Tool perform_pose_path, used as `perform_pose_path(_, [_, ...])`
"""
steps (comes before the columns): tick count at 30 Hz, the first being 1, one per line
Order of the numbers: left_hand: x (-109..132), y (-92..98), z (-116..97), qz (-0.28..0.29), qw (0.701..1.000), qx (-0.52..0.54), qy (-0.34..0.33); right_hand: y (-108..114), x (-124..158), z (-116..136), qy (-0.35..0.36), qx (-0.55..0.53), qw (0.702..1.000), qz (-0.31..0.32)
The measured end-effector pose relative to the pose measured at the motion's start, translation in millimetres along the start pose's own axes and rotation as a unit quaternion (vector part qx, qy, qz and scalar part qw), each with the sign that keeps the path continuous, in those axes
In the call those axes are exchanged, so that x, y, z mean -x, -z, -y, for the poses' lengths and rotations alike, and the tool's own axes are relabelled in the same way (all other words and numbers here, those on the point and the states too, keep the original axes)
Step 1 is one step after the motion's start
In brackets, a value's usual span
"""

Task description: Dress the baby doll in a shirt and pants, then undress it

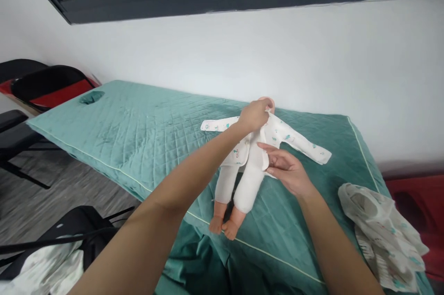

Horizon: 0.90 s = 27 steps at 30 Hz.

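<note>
A baby doll [249, 188] lies on its back, its head largely hidden behind my left hand and its feet toward me. Under it and around its upper body is a white printed baby shirt [301, 142], with both sleeves spread out sideways. My left hand [255, 113] is closed on the shirt's collar edge by the doll's neck. Lower down, my right hand [286, 165] pinches the front edge of the shirt between thumb and fingers, beside the doll's hip. White cloth covers the doll's legs down to above the ankles.
The doll rests on a quilted green bed cover [138, 133] with a face hole [92, 97] at far left. Folded printed clothes [385, 235] lie at right. Black chairs [52, 84] stand left; another chair [86, 223] holds white cloth [52, 265]. A white wall [222, 54] runs behind.
</note>
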<state>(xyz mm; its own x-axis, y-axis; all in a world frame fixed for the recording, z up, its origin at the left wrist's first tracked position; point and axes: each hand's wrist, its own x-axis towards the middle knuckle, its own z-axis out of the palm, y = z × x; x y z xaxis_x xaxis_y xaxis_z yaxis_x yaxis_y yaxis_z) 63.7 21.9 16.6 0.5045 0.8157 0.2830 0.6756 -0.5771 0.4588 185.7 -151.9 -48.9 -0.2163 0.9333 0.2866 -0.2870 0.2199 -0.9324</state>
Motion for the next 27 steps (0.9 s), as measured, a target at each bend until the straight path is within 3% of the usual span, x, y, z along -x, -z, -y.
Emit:
perform_pose_path(3, [13,1.6,11,-0.035,0.998,0.012,0.047,1,3,0,-0.044,-0.009,0.999,0.024])
perform_pose_path(8, [41,-6.6,22,-0.114,0.991,0.073,0.015,7,2,3,-0.024,-0.014,1.000,-0.002])
perform_pose_path(14, [66,-7.9,21,-0.064,0.987,0.142,0.034,6,0,-6,0.020,0.126,0.992,-0.011])
perform_pose_path(17, [62,-4.7,19,-0.051,0.992,0.112,0.028,-4,0,-11,0.102,0.271,0.957,-0.001])
perform_pose_path(20, [48,-5.6,21,-0.073,0.991,0.104,0.047,-14,-1,-14,0.168,0.413,0.895,0.013])
perform_pose_path(23, [33,-12.4,27,-0.093,0.984,0.129,0.076,-17,-1,-17,0.185,0.501,0.844,0.041])
perform_pose_path(27, [33,-21.8,40,-0.139,0.966,0.199,0.089,-14,-1,-20,0.174,0.560,0.809,0.049])
